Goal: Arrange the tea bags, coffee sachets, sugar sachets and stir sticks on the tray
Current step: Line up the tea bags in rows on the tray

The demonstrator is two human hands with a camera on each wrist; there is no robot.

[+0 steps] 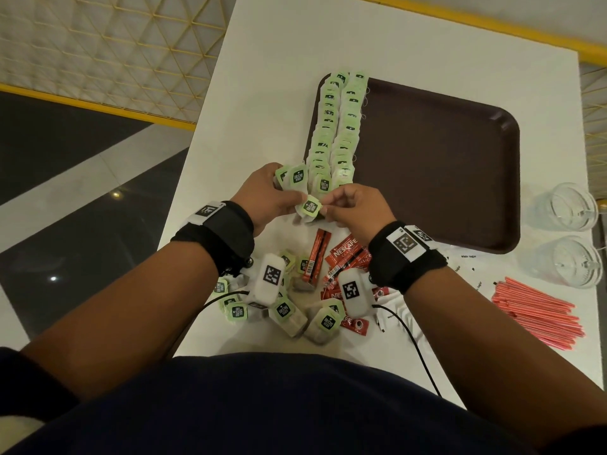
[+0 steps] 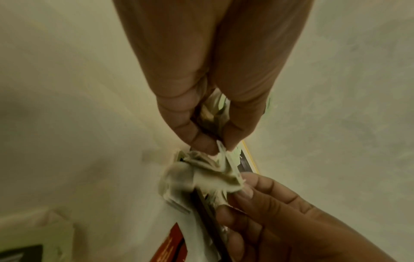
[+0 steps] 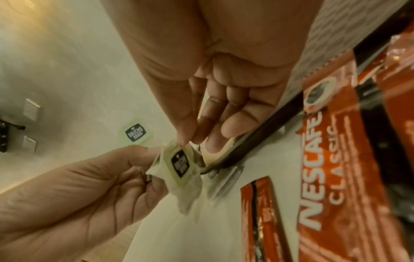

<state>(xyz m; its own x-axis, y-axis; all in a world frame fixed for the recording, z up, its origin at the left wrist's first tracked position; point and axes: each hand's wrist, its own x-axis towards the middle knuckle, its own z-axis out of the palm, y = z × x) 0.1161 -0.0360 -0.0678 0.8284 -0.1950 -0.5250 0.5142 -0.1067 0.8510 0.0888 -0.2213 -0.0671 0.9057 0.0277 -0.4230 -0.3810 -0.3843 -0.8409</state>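
Both hands just near-side of dark brown plastic tray (image 1: 460, 152): left hand (image 1: 262, 195) clutches green-tagged paper tea bags (image 1: 297, 178); right hand (image 1: 358, 206) pinches one green-tagged tea bag (image 1: 310, 208), left thumb touching it.

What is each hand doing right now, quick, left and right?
Left hand: closed, gripping a few tea bags.
Right hand: closed, pinching the tag of one tea bag.
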